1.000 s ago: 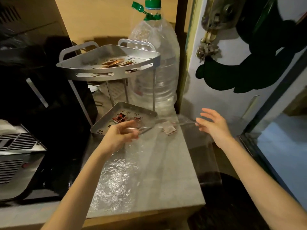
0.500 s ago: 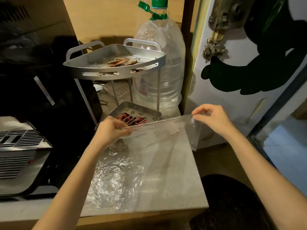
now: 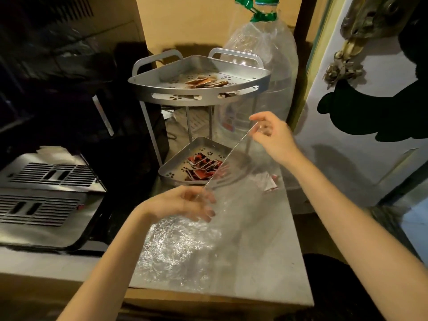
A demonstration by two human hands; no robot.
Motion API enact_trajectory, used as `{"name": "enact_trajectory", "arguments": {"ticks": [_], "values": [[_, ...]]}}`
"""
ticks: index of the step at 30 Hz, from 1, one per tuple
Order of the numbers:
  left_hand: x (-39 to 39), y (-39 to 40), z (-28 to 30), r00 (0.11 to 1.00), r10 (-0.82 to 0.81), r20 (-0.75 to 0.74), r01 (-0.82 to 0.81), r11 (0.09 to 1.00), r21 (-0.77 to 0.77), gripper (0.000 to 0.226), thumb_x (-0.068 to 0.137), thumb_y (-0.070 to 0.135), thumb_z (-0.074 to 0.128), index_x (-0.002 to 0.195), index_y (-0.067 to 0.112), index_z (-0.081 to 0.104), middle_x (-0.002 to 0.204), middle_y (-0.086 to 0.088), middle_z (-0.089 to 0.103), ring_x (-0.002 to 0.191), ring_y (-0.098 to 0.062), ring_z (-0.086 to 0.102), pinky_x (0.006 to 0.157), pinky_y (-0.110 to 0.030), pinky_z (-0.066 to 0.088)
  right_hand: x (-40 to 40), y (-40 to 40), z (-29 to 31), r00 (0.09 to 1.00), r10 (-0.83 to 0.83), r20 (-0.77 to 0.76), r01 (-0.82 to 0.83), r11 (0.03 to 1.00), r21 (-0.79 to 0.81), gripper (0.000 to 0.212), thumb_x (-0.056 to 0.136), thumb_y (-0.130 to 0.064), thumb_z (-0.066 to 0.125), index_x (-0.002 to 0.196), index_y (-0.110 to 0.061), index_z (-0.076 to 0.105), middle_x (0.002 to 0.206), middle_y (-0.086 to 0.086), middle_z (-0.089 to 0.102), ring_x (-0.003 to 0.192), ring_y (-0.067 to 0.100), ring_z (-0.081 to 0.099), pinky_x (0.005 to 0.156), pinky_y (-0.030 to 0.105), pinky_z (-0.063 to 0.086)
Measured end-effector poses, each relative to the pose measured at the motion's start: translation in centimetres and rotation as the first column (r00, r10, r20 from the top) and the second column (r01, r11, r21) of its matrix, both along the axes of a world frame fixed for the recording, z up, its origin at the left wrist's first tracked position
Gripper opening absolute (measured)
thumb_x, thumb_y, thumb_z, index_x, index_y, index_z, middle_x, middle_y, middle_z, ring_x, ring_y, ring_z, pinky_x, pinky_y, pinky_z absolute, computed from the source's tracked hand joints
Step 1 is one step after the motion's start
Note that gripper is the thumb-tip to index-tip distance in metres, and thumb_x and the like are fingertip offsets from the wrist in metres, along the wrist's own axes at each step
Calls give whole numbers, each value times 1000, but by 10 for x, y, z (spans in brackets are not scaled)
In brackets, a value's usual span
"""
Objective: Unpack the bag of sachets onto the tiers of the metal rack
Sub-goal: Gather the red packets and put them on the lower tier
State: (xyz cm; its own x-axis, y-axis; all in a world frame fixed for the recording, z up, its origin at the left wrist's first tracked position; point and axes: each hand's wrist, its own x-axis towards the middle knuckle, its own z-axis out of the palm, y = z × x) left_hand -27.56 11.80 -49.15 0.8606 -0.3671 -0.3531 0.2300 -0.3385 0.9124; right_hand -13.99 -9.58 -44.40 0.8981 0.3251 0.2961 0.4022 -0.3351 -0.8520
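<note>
Clear plastic, basically see-through, so the bag (image 3: 234, 200) was hard to read, but both hands had it stretched by its top edge. The left hand (image 3: 183, 203) pinched one corner low, just in front of the lower tier (image 3: 172, 169), and the right hand (image 3: 271, 133) pinched the other corner higher up, near the big water bottle (image 3: 259, 72). So the edge ran as a tight slanted line between them, with the rest of the bag hanging down toward the counter (image 3: 266, 262). My guess is it was held taut and tilted like that to check it was empty or shake out stragglers.

The sachets were mostly out already: a red and black bunch (image 3: 203, 166) lay in the lower tier, and a brownish pile (image 3: 206, 82) sat on the upper tier (image 3: 199, 89) of the metal rack. One loose sachet (image 3: 269, 183) lay on the counter just right of the lower tier, seen through the plastic, so I couldn't tell if it was inside the bag or under it.

Compared with half a second before, the right hand had gone up and back toward the bottle while the left had dropped a little, so an edge that was nearly level had turned steep. A second before, neither hand was pulling it taut.
</note>
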Motion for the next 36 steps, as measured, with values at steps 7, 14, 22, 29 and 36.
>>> {"name": "enact_trajectory", "arguments": {"ticks": [7, 14, 22, 29, 36], "values": [[-22, 8, -29, 892, 450, -38, -451, 893, -3, 18, 89, 9, 55, 106, 7, 60, 88, -11, 68, 72, -18, 68, 58, -24, 55, 0, 65, -37, 990, 84, -112, -106, 973, -204, 39, 85, -2, 53, 121, -16, 50, 104, 3, 61, 99, 20, 58, 83, 29, 50], [-34, 29, -70, 732, 679, -59, -653, 723, 225, 23, 89, 2, 48, 111, 8, 54, 80, -12, 63, 62, -18, 60, 51, -27, 48, -12, 100, -80, 972, 236, 11, -203, 857, -474, 49, 78, -7, 59, 126, -15, 52, 130, 8, 53, 119, 25, 48, 97, 34, 41], [-42, 39, -95, 688, 722, 75, -650, 567, 507, 30, 87, 0, 41, 113, 8, 54, 94, -17, 68, 72, -24, 66, 66, -33, 55, -40, 107, -132, 946, 308, -103, -298, 697, -652, 50, 81, -23, 61, 129, -19, 48, 137, 5, 45, 131, 24, 32, 111, 44, 27], [-44, 25, -96, 787, 515, 339, -569, 395, 721, 75, 83, -11, 43, 145, 12, 7, 153, -14, 8, 140, -28, 15, 112, -33, 22, -65, 113, -155, 891, 440, -115, -353, 509, -785, 70, 86, -40, 52, 145, -15, 22, 156, 8, 17, 144, 25, 8, 116, 42, 4], [-34, 19, -123, 921, 51, 387, -370, 428, 825, 59, 97, 34, 26, 147, 23, -4, 153, -1, -20, 138, -17, -24, 112, -37, -15, -66, 115, -172, 886, 435, -161, -365, 439, -821, 73, 90, -45, 43, 147, -13, 12, 158, 9, 6, 145, 24, -1, 116, 41, -2]]}}
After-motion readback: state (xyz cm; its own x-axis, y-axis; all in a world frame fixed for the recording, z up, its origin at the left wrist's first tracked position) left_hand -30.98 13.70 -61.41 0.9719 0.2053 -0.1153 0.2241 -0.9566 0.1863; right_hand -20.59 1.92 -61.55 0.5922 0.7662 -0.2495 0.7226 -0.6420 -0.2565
